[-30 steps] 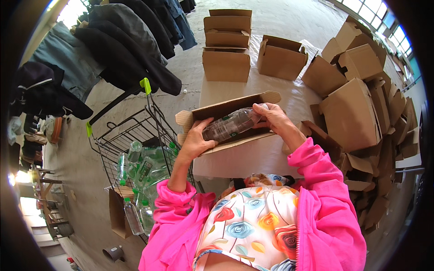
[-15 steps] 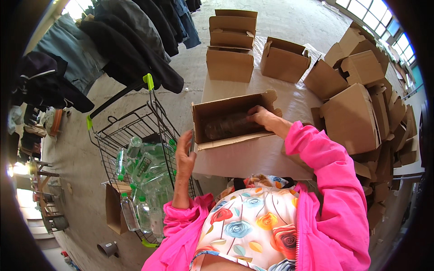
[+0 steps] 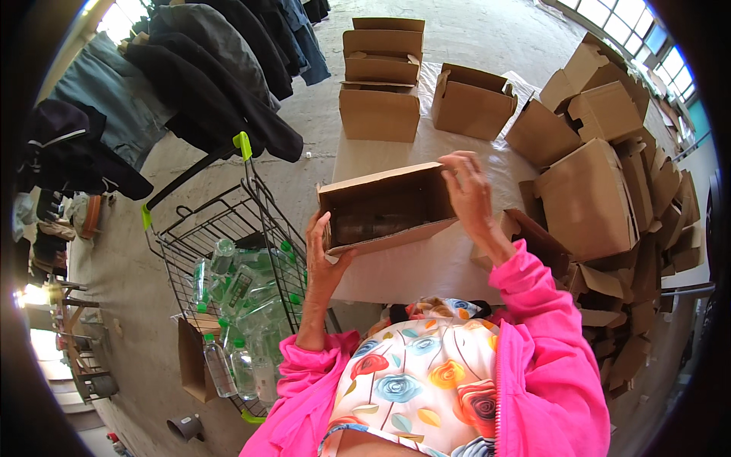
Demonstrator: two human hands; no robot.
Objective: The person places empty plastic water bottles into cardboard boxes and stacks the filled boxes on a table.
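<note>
Bottle went from both hands, held across the open cardboard box, to lying on its side inside it. One second back, both hands gripped the bottle at the box mouth. Half a second back, right hand was inside the box with the bottle, and left hand had dropped to the box's lower left edge. By now the right hand had pulled out; its fingers sat at the box's upper right rim. Left hand cupped the lower left corner from below. Box mouth ended up unobstructed, tipped toward the camera, above the counter.
</note>
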